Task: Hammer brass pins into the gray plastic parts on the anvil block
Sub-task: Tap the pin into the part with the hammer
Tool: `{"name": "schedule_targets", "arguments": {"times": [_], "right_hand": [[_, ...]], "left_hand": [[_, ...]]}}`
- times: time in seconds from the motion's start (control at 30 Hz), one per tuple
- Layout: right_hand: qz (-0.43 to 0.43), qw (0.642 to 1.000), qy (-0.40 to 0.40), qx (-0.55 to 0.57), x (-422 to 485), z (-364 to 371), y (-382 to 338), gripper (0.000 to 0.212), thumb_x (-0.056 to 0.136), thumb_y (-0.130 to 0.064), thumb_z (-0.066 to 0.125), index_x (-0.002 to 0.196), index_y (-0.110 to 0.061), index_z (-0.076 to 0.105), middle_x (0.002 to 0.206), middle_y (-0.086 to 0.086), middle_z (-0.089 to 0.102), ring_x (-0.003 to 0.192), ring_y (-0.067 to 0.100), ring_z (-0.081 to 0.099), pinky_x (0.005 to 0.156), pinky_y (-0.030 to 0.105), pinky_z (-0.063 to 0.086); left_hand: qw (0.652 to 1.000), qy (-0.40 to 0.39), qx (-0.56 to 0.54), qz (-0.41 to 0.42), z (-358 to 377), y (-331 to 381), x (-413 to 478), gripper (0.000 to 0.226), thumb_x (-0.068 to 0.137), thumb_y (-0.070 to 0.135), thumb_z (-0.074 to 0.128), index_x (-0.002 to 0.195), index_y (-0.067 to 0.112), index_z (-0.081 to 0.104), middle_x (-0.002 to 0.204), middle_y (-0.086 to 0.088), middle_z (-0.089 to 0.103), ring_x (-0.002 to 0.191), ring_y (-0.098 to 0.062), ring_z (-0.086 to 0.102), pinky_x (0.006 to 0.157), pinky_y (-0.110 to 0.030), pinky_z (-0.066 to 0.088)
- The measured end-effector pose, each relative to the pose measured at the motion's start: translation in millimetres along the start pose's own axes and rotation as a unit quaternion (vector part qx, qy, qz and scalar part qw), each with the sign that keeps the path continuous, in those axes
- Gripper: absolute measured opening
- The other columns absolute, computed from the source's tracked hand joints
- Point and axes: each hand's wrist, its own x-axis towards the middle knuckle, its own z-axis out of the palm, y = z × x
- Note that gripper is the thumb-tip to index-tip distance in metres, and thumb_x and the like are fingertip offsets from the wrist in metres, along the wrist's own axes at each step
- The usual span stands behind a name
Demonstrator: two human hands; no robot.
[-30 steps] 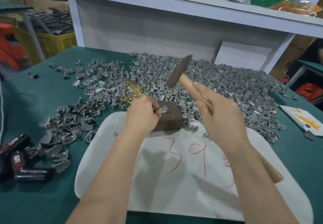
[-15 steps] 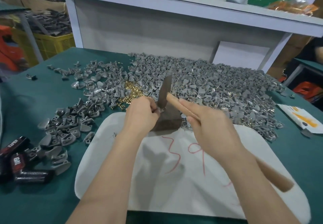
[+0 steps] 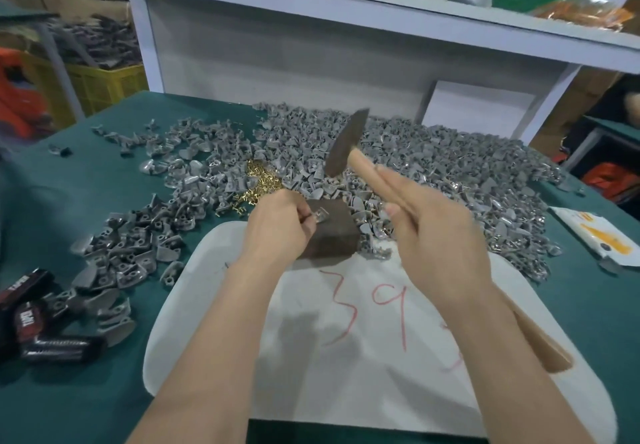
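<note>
A dark brown anvil block stands at the far edge of a white board. On its top lies a small gray plastic part, pinched by my left hand. My right hand grips the wooden handle of a hammer. The dark metal head is raised above and behind the block, tilted. A small heap of brass pins lies just left of the block. Whether a pin sits in the held part is too small to tell.
A wide pile of gray parts covers the green table behind and right of the block, and a smaller group lies to the left. Black and red packets sit at the left edge. A white shelf unit stands behind.
The hammer head came down onto the part on the block half a second ago and has since swung back up. My left hand has stayed on the part.
</note>
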Motion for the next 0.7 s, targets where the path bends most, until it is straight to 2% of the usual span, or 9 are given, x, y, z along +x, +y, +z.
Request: {"name": "schedule_targets", "arguments": {"times": [0.03,0.1,0.17,0.23,0.3,0.4,0.53,0.6,0.7], "right_hand": [[-0.001,1.000,0.005,0.006,-0.7,1.1,-0.4,0.047,0.095,-0.025,0.050,0.135,-0.047,0.043,0.113,-0.005,0.066,0.095,0.023,0.062,0.079,0.034,0.048],[-0.005,0.997,-0.076,-0.025,-3.2,5.4,0.6,0.047,0.094,-0.025,0.050,0.135,-0.047,0.042,0.113,-0.003,0.066,0.097,0.023,0.062,0.080,0.033,0.048],[-0.001,0.990,-0.132,-0.039,0.5,2.6,2.7,0.047,0.094,-0.025,0.050,0.133,-0.050,0.043,0.112,-0.008,0.067,0.094,0.022,0.063,0.074,0.030,0.047],[-0.021,0.992,-0.112,-0.047,8.2,0.7,5.5,0.045,0.093,-0.026,0.051,0.130,-0.052,0.045,0.110,-0.015,0.067,0.092,0.018,0.063,0.066,0.026,0.043],[-0.016,0.996,-0.085,-0.008,14.5,7.1,9.7,0.044,0.093,-0.026,0.052,0.130,-0.049,0.046,0.101,-0.013,0.067,0.082,0.017,0.060,0.066,0.025,0.039],[0.070,0.991,-0.071,0.086,28.5,32.5,20.6,0.040,0.094,-0.025,0.050,0.131,-0.040,0.048,0.087,-0.008,0.059,0.066,0.011,0.050,0.066,0.024,0.036],[0.247,0.935,-0.163,0.193,40.6,62.0,34.7,0.027,0.094,-0.023,0.051,0.121,-0.019,0.055,0.085,0.006,0.063,0.063,0.022,0.056,0.061,0.037,0.049],[0.263,0.936,-0.188,0.143,38.9,67.3,37.8,0.025,0.093,-0.028,0.052,0.113,-0.013,0.057,0.089,0.011,0.065,0.075,0.029,0.061,0.072,0.044,0.053],[0.208,0.966,-0.156,-0.003,39.1,63.7,36.6,0.028,0.093,-0.034,0.051,0.114,-0.017,0.060,0.107,0.011,0.065,0.094,0.030,0.059,0.078,0.035,0.046]], "left_hand": [[1.000,0.000,0.001,0.000,0.0,-0.3,0.2,0.006,0.083,0.014,0.067,0.079,0.012,0.070,0.080,-0.011,0.068,0.078,-0.029,0.062,0.075,-0.035,0.053],[1.000,-0.012,0.016,-0.006,-0.4,-0.2,0.3,0.008,0.082,0.012,0.065,0.076,0.015,0.068,0.079,-0.009,0.067,0.077,-0.028,0.061,0.072,-0.033,0.051],[0.999,-0.019,0.027,-0.008,-0.9,0.8,0.4,0.012,0.081,0.012,0.065,0.071,0.018,0.064,0.076,-0.007,0.064,0.077,-0.028,0.061,0.069,-0.031,0.048],[0.999,-0.019,0.029,-0.010,-0.7,0.7,0.2,0.012,0.082,0.015,0.066,0.071,0.020,0.062,0.076,-0.006,0.063,0.078,-0.029,0.061,0.071,-0.031,0.049],[1.000,-0.013,0.024,-0.012,-0.7,0.7,0.4,0.011,0.082,0.018,0.068,0.074,0.022,0.063,0.078,-0.005,0.064,0.082,-0.028,0.062,0.076,-0.034,0.052],[1.000,-0.006,0.023,-0.004,-0.4,0.3,-0.4,0.003,0.083,0.019,0.066,0.081,0.019,0.068,0.083,-0.003,0.067,0.085,-0.026,0.062,0.080,-0.037,0.052],[1.000,0.009,0.005,0.006,-1.0,0.4,-0.9,0.011,0.086,0.020,0.064,0.076,0.024,0.060,0.085,0.001,0.066,0.086,-0.022,0.061,0.081,-0.038,0.052],[1.000,0.018,-0.010,0.008,-1.4,-0.2,-0.1,0.012,0.088,0.021,0.062,0.077,0.026,0.059,0.085,0.004,0.067,0.086,-0.020,0.061,0.082,-0.037,0.051],[0.999,0.025,-0.042,0.002,-0.7,-1.2,0.8,0.010,0.089,0.020,0.060,0.081,0.025,0.060,0.081,0.007,0.066,0.084,-0.018,0.061,0.082,-0.034,0.051]]}}
